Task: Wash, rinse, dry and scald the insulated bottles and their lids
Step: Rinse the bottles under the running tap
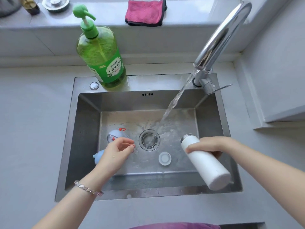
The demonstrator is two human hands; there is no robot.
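Right hand (208, 144) around white bottle (210, 169)

The sink (85, 123) is brushed steel, wet on its floor. The tap (221, 38) is mirror-bright chrome. The white bottle (204, 162) looks matt with a bare metal neck. The pink cloth (145, 13) is fluffy. The soap bottle (100, 55) is clear, glossy plastic.

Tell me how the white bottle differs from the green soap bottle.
Colour: the white bottle is opaque; the green soap bottle is see-through and labelled.
Pose: the white bottle lies tilted in the right hand over the sink; the green soap bottle stands on the sink's back ledge.
Top: the white bottle shows a bare metal neck; the green soap bottle carries a pump.
Neither is under the running water.
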